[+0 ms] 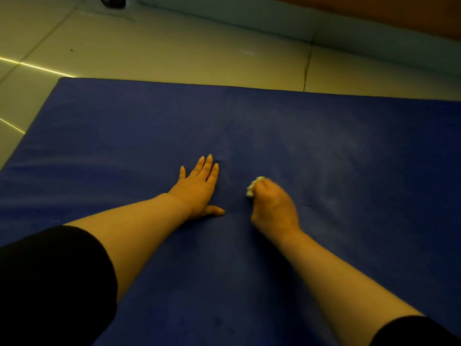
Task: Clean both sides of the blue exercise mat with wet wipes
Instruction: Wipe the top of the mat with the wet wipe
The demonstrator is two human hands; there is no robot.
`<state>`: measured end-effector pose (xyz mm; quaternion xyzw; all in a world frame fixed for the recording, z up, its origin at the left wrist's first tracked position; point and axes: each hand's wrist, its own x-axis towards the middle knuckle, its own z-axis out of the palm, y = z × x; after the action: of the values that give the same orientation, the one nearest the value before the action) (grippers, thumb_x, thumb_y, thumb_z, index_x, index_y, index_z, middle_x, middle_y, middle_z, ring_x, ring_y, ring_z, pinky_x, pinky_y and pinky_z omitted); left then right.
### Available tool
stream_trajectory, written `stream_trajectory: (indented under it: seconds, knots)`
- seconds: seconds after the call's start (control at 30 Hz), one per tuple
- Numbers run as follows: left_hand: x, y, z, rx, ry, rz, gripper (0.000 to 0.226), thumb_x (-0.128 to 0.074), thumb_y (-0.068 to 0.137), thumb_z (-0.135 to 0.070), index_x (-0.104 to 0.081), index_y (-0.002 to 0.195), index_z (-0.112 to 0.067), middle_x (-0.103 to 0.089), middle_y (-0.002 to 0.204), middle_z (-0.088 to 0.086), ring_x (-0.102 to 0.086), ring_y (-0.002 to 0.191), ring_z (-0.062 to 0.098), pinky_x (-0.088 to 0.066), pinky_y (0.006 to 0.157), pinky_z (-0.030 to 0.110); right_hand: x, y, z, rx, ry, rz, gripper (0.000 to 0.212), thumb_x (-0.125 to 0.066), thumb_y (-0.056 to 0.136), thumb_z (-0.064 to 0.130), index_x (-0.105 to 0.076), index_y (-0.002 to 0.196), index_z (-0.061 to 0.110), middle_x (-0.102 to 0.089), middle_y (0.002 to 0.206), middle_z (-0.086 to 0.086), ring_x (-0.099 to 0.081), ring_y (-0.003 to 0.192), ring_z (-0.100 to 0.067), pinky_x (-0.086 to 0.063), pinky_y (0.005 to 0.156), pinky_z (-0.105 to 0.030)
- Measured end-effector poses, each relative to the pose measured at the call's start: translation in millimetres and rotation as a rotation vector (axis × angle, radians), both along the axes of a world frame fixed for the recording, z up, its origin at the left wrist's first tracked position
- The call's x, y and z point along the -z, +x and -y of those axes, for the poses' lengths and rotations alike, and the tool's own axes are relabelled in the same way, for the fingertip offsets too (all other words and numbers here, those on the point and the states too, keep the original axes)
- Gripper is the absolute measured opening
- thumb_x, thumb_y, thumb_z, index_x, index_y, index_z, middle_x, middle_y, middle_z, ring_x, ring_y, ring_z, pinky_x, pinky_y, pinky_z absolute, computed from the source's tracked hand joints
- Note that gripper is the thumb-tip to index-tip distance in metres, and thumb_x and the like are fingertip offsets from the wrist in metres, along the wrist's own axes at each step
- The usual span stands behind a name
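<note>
Deep blue exercise mat (pixel 124 146) with pale streaky smudges, a white wet wipe (pixel 252 188) bunched up, black sleeves (pixel 50 283), pale glossy tiled floor (pixel 174 51), orange wall (pixel 399 13) beyond.

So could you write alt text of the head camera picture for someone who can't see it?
A person's right hand grips a balled white wipe against a blue mat while the left hand rests flat on it. The mat lies on a pale tiled floor.

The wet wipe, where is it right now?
Bunched in the right hand, the wet wipe presses on the blue mat, just right of the flat left hand.
</note>
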<state>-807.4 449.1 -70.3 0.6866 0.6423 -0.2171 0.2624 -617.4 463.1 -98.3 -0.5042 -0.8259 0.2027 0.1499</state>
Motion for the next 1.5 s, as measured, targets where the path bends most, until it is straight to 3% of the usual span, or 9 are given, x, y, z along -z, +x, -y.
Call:
stream_trajectory:
  seconds: [0.17, 0.33, 0.43, 0.63, 0.87, 0.97, 1.1, 1.33, 1.5]
  knots:
    - [1.6, 1.4, 1.0, -0.003, 0.022, -0.009, 0.112, -0.052, 0.086, -0.063, 0.021, 0.149, -0.007, 0.031, 0.155, 0.011, 0.024, 0.145, 0.028, -0.001, 0.116, 0.061, -2.3, 18.3, -7.3, 0.357, 0.036, 0.042, 0.008, -0.055, 0.078, -0.005, -0.053, 0.075, 0.002, -0.057, 0.08, -0.019, -0.055, 0.073, -0.039, -0.041, 0.057, -0.039]
    - [4.4, 3.6, 5.4, -0.005, 0.06, -0.05, 0.11, -0.05, 0.086, -0.064, 0.02, 0.15, -0.008, 0.029, 0.156, 0.011, 0.022, 0.145, 0.027, -0.001, 0.117, 0.059, -3.1, -30.6, 44.9, 0.066, -0.045, -0.023, 0.019, -0.058, 0.082, 0.003, -0.046, 0.073, 0.013, -0.054, 0.079, -0.012, -0.052, 0.069, -0.031, -0.033, 0.053, -0.033]
    - [8.1, 3.3, 12.4, -0.06, 0.102, -0.015, 0.105, -0.049, 0.088, -0.063, 0.018, 0.151, -0.013, 0.027, 0.157, 0.007, 0.02, 0.146, 0.023, 0.0, 0.118, 0.056, -4.7, -9.8, 36.1, -0.037, -0.065, 0.018, 0.016, -0.055, 0.086, 0.009, -0.046, 0.077, 0.018, -0.055, 0.086, -0.007, -0.053, 0.078, -0.028, -0.039, 0.057, -0.035]
    - [12.3, 20.2, 40.4, -0.235, 0.235, 0.026, 0.082, -0.046, 0.096, -0.05, 0.003, 0.154, -0.019, 0.01, 0.162, 0.004, 0.006, 0.149, 0.022, -0.005, 0.121, 0.044, -11.8, 45.5, 12.4, 0.359, -0.076, 0.128, 0.004, -0.051, 0.087, 0.005, -0.055, 0.087, 0.004, -0.058, 0.098, -0.017, -0.055, 0.09, -0.037, -0.038, 0.068, -0.037]
    - [-26.4, 34.9, 44.8, -0.152, 0.07, -0.083, 0.067, -0.042, 0.101, -0.043, -0.009, 0.155, -0.023, -0.005, 0.162, 0.003, -0.026, 0.144, 0.026, -0.038, 0.108, 0.038, -21.0, -15.1, 67.1, -0.017, -0.188, 0.082, 0.008, -0.049, 0.093, 0.016, -0.05, 0.089, 0.01, -0.055, 0.099, -0.012, -0.053, 0.089, -0.029, -0.034, 0.065, -0.032]
    - [-41.5, 37.7, 60.3, -0.059, -0.014, -0.073, 0.078, -0.047, 0.096, -0.054, -0.01, 0.155, -0.02, -0.006, 0.162, 0.005, -0.026, 0.144, 0.026, -0.029, 0.114, 0.04, -21.3, 14.1, 51.9, 0.066, -0.242, 0.098, 0.004, -0.054, 0.09, 0.015, -0.055, 0.089, 0.012, -0.059, 0.103, -0.009, -0.057, 0.095, -0.029, -0.044, 0.072, -0.035]
    - [-39.1, 48.3, 94.2, -0.083, -0.069, 0.014, 0.095, -0.053, 0.089, -0.06, -0.003, 0.155, -0.013, 0.003, 0.162, 0.01, -0.005, 0.149, 0.024, -0.006, 0.12, 0.049, -24.8, 50.6, 46.5, 0.303, -0.199, 0.121, 0.008, -0.053, 0.089, 0.01, -0.059, 0.092, 0.007, -0.06, 0.104, -0.014, -0.056, 0.097, -0.032, -0.042, 0.075, -0.035]
    - [-26.6, 86.5, 131.1, -0.188, 0.108, 0.021, 0.057, -0.036, 0.104, -0.022, -0.012, 0.154, -0.012, -0.007, 0.162, 0.007, -0.005, 0.149, 0.019, 0.001, 0.118, 0.05, -27.1, -8.3, 103.5, 0.113, -0.223, -0.014, 0.018, -0.052, 0.091, 0.017, -0.061, 0.094, 0.002, -0.057, 0.103, -0.015, -0.055, 0.093, -0.03, -0.041, 0.075, -0.035]
    - [-41.8, 80.2, 143.3, -0.156, -0.003, 0.046, 0.055, -0.03, 0.106, -0.024, -0.005, 0.155, -0.013, 0.002, 0.163, 0.004, -0.001, 0.149, 0.019, 0.007, 0.117, 0.057, -37.5, 29.4, 88.0, 0.209, -0.26, 0.084, 0.012, -0.056, 0.088, 0.014, -0.062, 0.097, 0.01, -0.06, 0.108, -0.01, -0.056, 0.102, -0.029, -0.045, 0.077, -0.033]
